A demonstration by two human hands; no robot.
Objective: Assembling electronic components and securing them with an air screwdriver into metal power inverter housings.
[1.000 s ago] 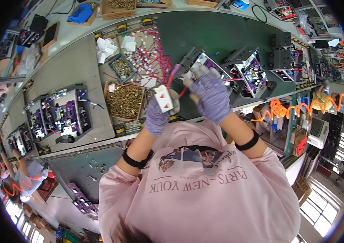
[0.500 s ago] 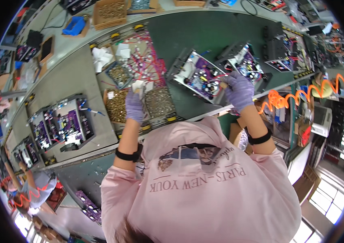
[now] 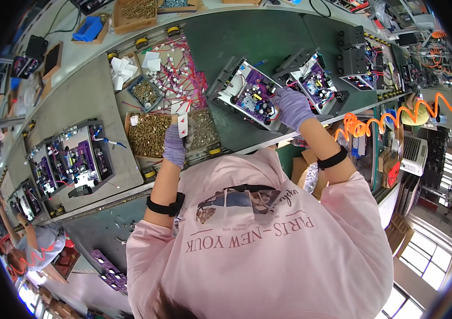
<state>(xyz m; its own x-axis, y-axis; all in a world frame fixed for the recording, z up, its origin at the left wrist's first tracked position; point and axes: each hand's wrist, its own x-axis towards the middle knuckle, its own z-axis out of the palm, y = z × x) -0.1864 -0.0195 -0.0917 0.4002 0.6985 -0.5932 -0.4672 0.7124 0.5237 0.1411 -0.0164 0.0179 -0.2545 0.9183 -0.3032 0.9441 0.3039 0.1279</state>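
Far left: open units point(image 3: 69, 157), with purple boards in place, set on the bench point(image 3: 103, 80).

Next: box of brass screws point(image 3: 148, 141), filled; tray of small screws point(image 3: 146, 93) behind it; heap of red wires point(image 3: 188, 80) beyond.

Left hand point(image 3: 175, 144): gloved, raised at the box's right edge. White label point(image 3: 183, 126), marked with red triangles, held in a closed grip between thumb and fingers. Long axis roughly upright in view, running away from the wearer; direction of the triangles too small to be told.

Centre right: open metal case point(image 3: 254, 95), resting on the bench's dark green part. Long axis slanted from upper left to lower right; dark end panel turned to the upper left. Board and wiring judged fitted; top left uncovered. The label is not yet parted with; other work remaining cannot be told.

Right hand point(image 3: 293, 108): gloved, fingers bent at the case's right edge; whether anything is gripped cannot be told.

Beyond: second open case point(image 3: 313, 82), similarly fitted and uncovered.
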